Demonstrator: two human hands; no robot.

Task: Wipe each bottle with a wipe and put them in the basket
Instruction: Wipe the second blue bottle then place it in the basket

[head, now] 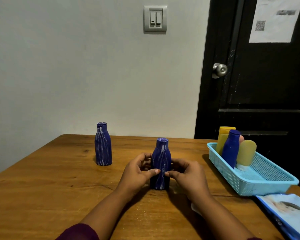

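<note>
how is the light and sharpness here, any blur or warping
Head view: dim, even room light with no glare; a soft shadow on the table left of the basket; the paper on the door is smeared and unreadable; the door edge leans, likely wide-angle warping; the near bottle looks fairly sharp.
</note>
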